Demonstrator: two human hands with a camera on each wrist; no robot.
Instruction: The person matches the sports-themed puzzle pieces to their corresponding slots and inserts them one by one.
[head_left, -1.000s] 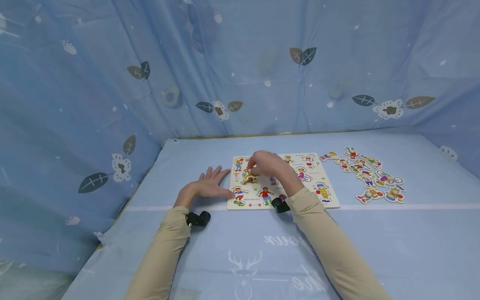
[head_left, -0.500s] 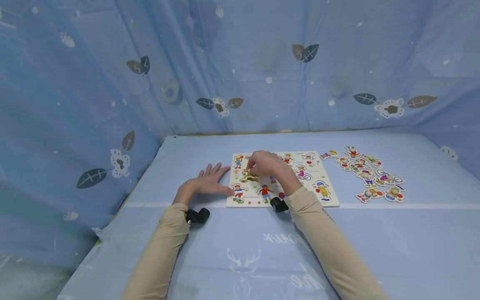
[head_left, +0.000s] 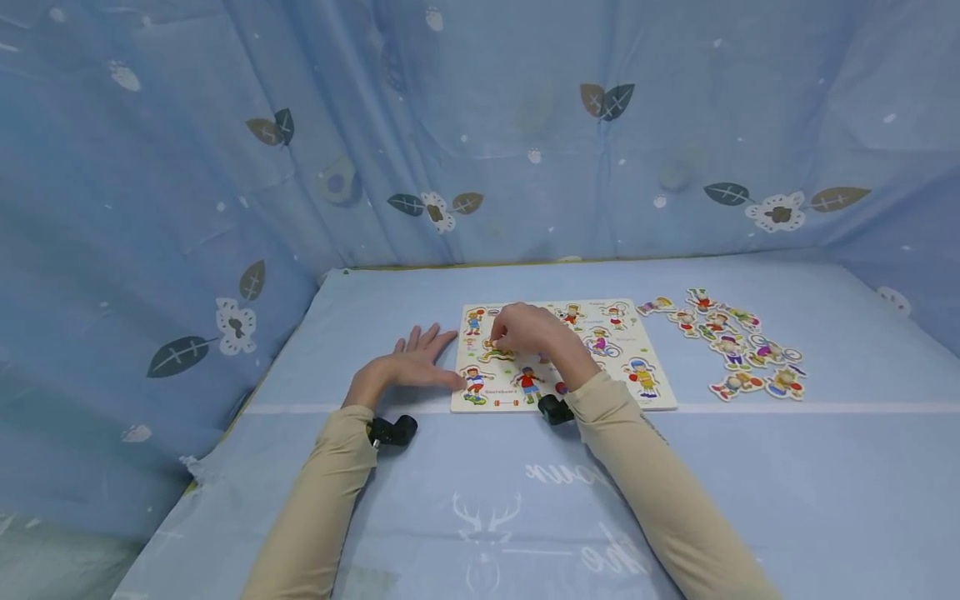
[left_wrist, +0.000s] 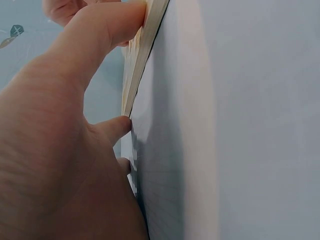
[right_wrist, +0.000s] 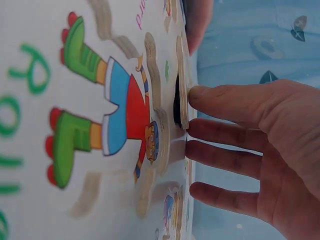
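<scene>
A white wooden puzzle board (head_left: 570,400) with printed sports figures lies on the cloth. My right hand (head_left: 528,329) reaches over its left part. Its thumb and fingertips pinch a cut-out puzzle piece (right_wrist: 183,85), which stands slightly raised above the board, with a dark gap under it in the right wrist view. At the board's left edge rests my left hand (head_left: 408,364), fingers spread and straight. Its thumb (left_wrist: 120,22) presses the board's near left corner. Part of the held piece is hidden behind the right hand.
Several loose puzzle pieces (head_left: 731,346) lie scattered to the right of the board. A light blue printed cloth (head_left: 420,517) covers the table, and a blue curtain (head_left: 525,167) hangs behind and at the left. Each wrist carries a small black camera (head_left: 393,431).
The view has shifted slightly. The right fingers make small movements at the puzzle piece, which has turned a little over the board. My left hand stays in place.
</scene>
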